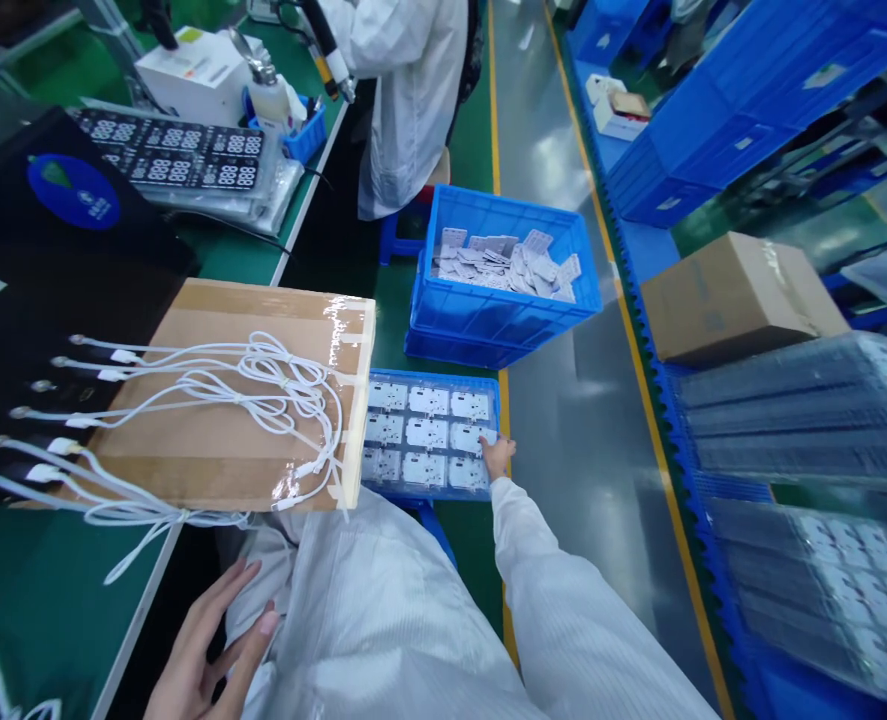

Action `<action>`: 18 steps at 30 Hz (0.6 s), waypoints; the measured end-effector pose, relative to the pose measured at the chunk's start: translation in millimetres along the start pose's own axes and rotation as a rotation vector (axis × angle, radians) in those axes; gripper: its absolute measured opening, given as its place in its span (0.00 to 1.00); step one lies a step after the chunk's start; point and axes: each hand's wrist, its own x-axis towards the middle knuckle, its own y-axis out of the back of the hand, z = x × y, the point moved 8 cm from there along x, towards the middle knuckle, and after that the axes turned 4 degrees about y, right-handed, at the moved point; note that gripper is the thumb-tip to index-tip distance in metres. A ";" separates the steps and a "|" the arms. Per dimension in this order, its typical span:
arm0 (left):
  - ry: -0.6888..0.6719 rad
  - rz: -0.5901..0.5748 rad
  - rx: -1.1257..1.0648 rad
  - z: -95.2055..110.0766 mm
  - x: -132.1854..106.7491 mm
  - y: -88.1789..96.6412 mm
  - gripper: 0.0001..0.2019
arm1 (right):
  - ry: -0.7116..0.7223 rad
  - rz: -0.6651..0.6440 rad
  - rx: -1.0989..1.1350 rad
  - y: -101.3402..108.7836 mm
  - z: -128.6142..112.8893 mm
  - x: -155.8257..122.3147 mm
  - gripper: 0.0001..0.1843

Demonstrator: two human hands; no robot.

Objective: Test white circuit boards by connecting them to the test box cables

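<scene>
My right hand [497, 456] reaches down to a clear plastic tray [432, 382] at the lower middle. Its thumb and fingers are closed on the edge of a white circuit board [470, 438] in the right column, middle row. That board lies slightly askew in its compartment. Several similar boards fill the other compartments in rows. Near my lap, my left hand [214, 640] is open, fingers apart and holding nothing. Above it, a cardboard sheet [210, 450] bears several bundled white USB cables [285, 380].
Beyond the tray stands a blue crate [503, 305] of white board pieces. A black box [60, 270] and display panels [180, 150] sit on the green bench. A co-worker in a white coat [420, 100] is ahead. Right are a carton [735, 300] and stacked trays [795, 400].
</scene>
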 end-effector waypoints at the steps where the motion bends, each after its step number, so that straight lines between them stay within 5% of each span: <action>1: 0.009 -0.003 0.004 0.3 -0.5 0.9 0.31 | -0.006 0.001 -0.026 -5.7 -0.3 -5.2 0.26; 10: 0.061 0.011 -0.046 12.8 -11.8 1.0 0.31 | 0.087 -0.087 -0.133 -57.7 -12.2 -67.8 0.52; 18: 0.042 0.032 -0.118 -15.3 2.9 2.9 0.31 | 0.177 -0.143 -0.185 -36.7 -29.7 -83.6 0.50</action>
